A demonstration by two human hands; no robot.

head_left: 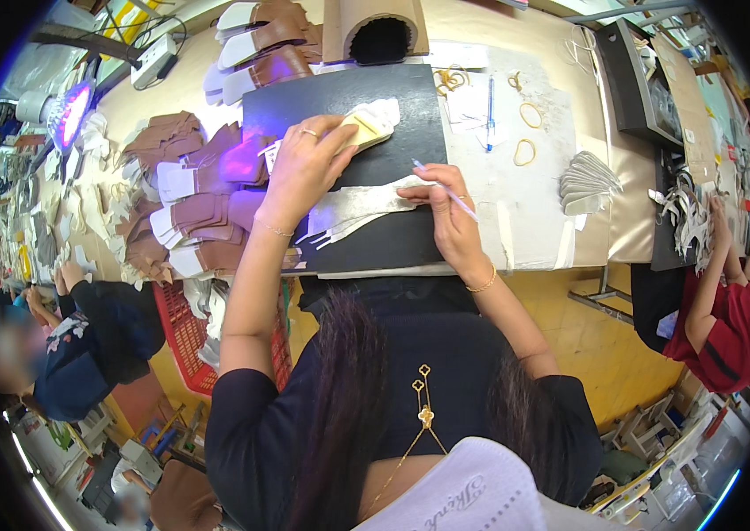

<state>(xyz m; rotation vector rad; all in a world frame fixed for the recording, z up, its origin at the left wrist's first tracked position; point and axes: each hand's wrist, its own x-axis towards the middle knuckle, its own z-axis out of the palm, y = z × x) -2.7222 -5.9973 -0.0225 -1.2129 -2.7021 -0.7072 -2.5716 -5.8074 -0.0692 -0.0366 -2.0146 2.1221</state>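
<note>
My left hand [308, 164] reaches over the black board [392, 88], its fingers closed on a pale yellow shaped piece [364, 131] on top of a small stack of whitish pieces [382, 115]. Between the fingers of my right hand [454, 221] is a thin white pen [452, 193], slanting from upper left to lower right. Its fingertips touch the narrow end of a fanned set of pale grey cut pieces [357, 211] lying on the board. The underside of my left hand is hidden.
Brown and white layered pieces [202, 217] pile up left of the board. A lit lamp [69, 115] stands at the far left. A blue pen [491, 115], rubber bands [525, 152] and fanned grey pieces [589, 184] lie to the right. A red basket [184, 341] sits below the table edge.
</note>
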